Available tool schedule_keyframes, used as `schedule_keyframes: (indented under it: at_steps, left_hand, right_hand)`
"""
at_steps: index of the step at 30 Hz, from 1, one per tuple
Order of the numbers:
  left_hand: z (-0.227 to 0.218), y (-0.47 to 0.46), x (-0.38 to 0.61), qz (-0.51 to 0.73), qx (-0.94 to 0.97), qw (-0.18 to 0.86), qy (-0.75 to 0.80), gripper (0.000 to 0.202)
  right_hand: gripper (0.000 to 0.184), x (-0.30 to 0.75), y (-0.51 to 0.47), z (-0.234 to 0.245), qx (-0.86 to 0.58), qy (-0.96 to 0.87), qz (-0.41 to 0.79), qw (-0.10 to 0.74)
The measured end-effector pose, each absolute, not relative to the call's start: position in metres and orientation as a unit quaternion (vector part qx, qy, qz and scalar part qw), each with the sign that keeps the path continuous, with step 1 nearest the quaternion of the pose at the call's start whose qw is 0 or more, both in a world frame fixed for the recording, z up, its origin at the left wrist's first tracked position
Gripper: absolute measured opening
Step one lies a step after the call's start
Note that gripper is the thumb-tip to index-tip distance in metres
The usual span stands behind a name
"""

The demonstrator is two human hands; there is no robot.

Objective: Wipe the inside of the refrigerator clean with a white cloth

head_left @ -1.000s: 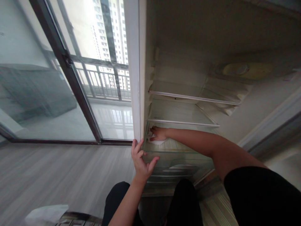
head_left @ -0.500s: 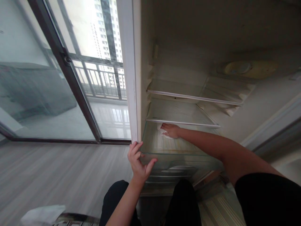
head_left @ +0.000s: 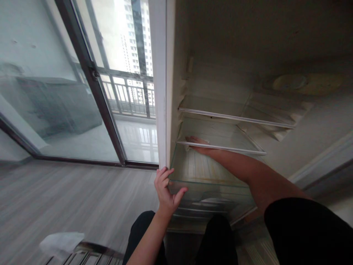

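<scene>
My right hand (head_left: 199, 142) reaches deep into a fridge, under the middle glass shelf (head_left: 217, 133), and I see its fingers through that glass. Beneath the palm it presses a pale, crumpled cloth (head_left: 188, 148), mostly hidden, against the lowest glass shelf (head_left: 202, 167). My left hand (head_left: 168, 191) is at the front left corner of this lowest shelf, by the fridge's side wall edge (head_left: 162, 110). Its fingertips touch that edge, with thumb and fingers spread apart and nothing held.
An upper glass shelf (head_left: 234, 117) and a yellowed lamp cover (head_left: 306, 82) are inside the fridge. Clear drawers (head_left: 204, 211) sit below, close to my knees. A sliding glass door (head_left: 104, 110) is on the left. White material (head_left: 62, 243) lies at lower left.
My right hand has slid the cloth farther back along the lowest shelf, now under the middle shelf. My left hand keeps its place at the corner. The view has shifted slightly.
</scene>
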State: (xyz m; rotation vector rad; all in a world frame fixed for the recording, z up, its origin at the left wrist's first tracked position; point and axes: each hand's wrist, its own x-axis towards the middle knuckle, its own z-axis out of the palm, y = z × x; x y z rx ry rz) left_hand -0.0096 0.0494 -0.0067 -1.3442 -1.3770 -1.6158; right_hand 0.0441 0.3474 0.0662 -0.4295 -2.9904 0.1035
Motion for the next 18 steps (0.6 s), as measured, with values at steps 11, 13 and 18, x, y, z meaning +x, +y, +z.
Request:
schedule_keyframes:
  at_steps: [11, 13, 18]
  left_hand:
    - [-0.007, 0.052, -0.012, -0.617, -0.515, 0.311, -0.508, 0.04]
    - [-0.007, 0.052, -0.013, -0.616, -0.514, 0.314, -0.507, 0.04]
    - [-0.009, 0.054, -0.012, -0.623, -0.51, 0.308, -0.507, 0.041]
  right_hand:
    - [0.055, 0.18, 0.388, 0.078, -0.205, -0.951, -0.229, 0.031]
    - [0.057, 0.202, 0.391, 0.082, -0.243, -0.943, -0.228, 0.008]
    - [0.055, 0.232, 0.388, 0.09, -0.275, -0.934, -0.225, -0.026]
